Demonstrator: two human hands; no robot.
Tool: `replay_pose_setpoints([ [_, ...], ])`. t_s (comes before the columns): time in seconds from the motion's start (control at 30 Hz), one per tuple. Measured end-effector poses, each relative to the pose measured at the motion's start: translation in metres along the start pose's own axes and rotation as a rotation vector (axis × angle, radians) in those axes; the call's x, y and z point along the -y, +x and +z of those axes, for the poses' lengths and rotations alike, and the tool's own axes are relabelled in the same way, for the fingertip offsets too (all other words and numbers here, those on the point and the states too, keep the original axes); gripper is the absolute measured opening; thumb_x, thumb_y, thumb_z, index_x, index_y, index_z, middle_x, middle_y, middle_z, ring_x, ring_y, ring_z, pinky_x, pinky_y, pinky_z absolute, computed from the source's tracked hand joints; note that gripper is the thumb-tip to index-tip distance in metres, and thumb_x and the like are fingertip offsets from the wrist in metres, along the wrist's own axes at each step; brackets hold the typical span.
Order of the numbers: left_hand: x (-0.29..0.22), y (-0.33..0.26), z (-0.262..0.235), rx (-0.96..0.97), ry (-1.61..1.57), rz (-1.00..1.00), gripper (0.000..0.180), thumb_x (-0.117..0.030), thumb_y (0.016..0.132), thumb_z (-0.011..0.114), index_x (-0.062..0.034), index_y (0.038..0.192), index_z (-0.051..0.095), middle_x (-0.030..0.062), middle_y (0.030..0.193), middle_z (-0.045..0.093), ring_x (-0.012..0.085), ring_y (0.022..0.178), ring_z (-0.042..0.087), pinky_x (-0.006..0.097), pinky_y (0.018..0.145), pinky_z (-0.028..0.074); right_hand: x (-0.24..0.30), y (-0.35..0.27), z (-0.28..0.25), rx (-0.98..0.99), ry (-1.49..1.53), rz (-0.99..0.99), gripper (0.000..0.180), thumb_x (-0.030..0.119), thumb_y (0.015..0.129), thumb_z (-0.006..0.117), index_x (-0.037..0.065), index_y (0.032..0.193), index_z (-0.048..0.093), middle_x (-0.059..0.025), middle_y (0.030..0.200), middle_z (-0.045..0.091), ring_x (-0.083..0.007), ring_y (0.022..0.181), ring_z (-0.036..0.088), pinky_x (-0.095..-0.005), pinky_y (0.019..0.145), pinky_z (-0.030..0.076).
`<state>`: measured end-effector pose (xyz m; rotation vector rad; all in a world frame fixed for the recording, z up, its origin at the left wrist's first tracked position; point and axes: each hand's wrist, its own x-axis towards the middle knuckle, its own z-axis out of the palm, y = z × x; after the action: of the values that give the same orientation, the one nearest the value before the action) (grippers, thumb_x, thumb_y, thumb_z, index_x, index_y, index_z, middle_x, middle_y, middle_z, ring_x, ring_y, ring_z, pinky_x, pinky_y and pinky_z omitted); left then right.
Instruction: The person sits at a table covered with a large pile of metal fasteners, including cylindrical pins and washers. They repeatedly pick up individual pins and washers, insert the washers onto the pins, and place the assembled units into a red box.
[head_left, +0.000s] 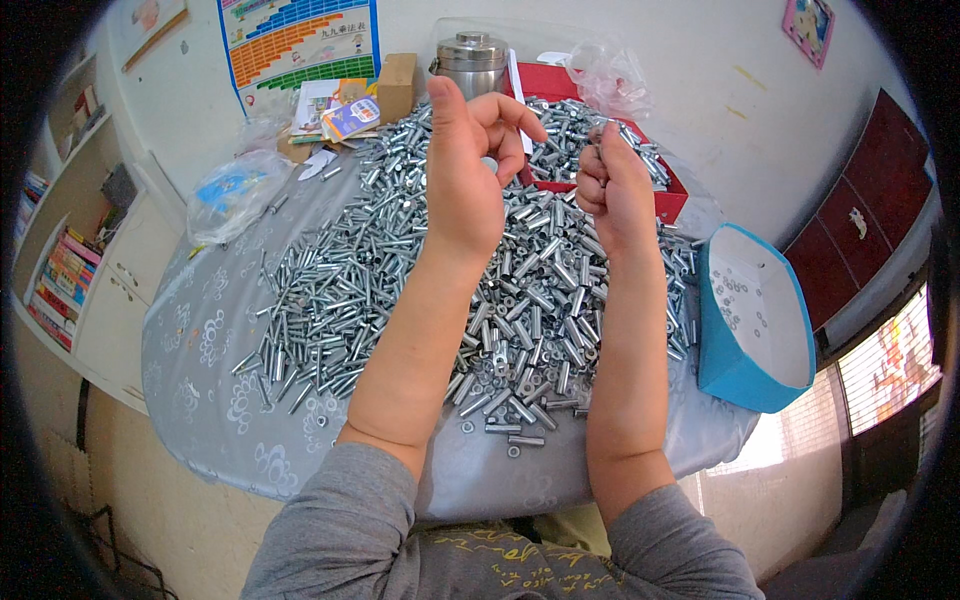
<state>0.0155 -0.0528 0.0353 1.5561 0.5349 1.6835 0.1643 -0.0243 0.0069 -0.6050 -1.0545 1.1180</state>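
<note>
Both my hands are raised over a large heap of silvery metal fasteners [340,290] on the table. My left hand [466,170] has its thumb up and fingers curled, with the round end of a small metal piece [489,164] showing against the palm. To the right, my right hand [618,190] is closed, thumb against the bent fingers. A tiny bit of something shows at its fingertips, too small to name. Long thin bolts lie mostly at the heap's left, and shorter metal sleeves [525,410] with loose nuts lie nearer me.
A red box [672,207] full of metal pieces stands behind my right hand. The blue box [760,385] at the right holds several small rings. At the back are a steel pot [472,62], a cardboard box [397,85] and plastic bags [238,195]. A patterned grey cloth [215,390] covers the table.
</note>
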Motion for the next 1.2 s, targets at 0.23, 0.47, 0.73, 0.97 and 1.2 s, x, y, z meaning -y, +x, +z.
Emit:
replay_pose_setpoints([
  [0.23, 0.002, 0.001, 0.001, 0.0, 0.039, -0.005, 0.082, -0.063, 0.085, 0.003, -0.0013, 0.067, 0.054, -0.0037, 0.045, 0.03, 0.0071, 0.045, 0.025, 0.022, 0.05, 0.022, 0.002, -0.001, 0.004, -0.038, 0.008, -0.01, 0.029, 0.033, 0.09, 0.048, 0.008, 0.078, 0.04, 0.0041, 0.057, 0.033, -0.0023, 0.041, 0.024, -0.0199, 0.036, 0.015],
  [0.47, 0.0, 0.0, 0.001, 0.005, 0.003, 0.0, 0.08, -0.063, 0.085, 0.004, -0.0014, 0.067, 0.053, -0.0037, 0.046, 0.03, 0.0066, 0.045, 0.024, 0.022, 0.049, 0.02, 0.003, 0.001, 0.002, 0.017, -0.024, 0.045, 0.035, 0.04, 0.091, 0.041, 0.005, 0.089, 0.045, 0.0039, 0.058, 0.033, -0.0035, 0.04, 0.021, -0.0202, 0.036, 0.015],
  [0.73, 0.0, -0.001, 0.0, 0.006, 0.017, -0.008, 0.079, -0.062, 0.086, 0.005, -0.002, 0.067, 0.054, -0.0035, 0.046, 0.031, 0.0068, 0.045, 0.025, 0.022, 0.05, 0.021, -0.004, 0.003, -0.002, -0.089, 0.027, 0.049, 0.037, 0.043, 0.092, 0.038, 0.008, 0.079, 0.041, 0.0048, 0.055, 0.029, -0.0038, 0.039, 0.02, -0.0208, 0.036, 0.013],
  [0.97, 0.001, -0.001, 0.001, 0.006, 0.031, 0.016, 0.079, -0.061, 0.086, 0.005, -0.0025, 0.066, 0.054, -0.0035, 0.045, 0.031, 0.0068, 0.045, 0.025, 0.022, 0.049, 0.02, 0.001, 0.001, 0.005, -0.113, 0.066, 0.052, 0.036, 0.041, 0.093, 0.037, 0.007, 0.088, 0.046, 0.0044, 0.055, 0.03, -0.0037, 0.04, 0.02, -0.0212, 0.036, 0.012],
  [1.2, 0.0, -0.002, 0.002, 0.006, 0.026, 0.01, 0.079, -0.061, 0.086, 0.005, -0.0024, 0.066, 0.053, -0.0036, 0.045, 0.031, 0.0067, 0.045, 0.025, 0.022, 0.048, 0.019, 0.0, 0.001, 0.0, -0.019, 0.103, 0.03, 0.036, 0.039, 0.093, 0.038, 0.004, 0.09, 0.048, 0.0044, 0.055, 0.03, -0.0041, 0.04, 0.02, -0.0211, 0.037, 0.012],
])
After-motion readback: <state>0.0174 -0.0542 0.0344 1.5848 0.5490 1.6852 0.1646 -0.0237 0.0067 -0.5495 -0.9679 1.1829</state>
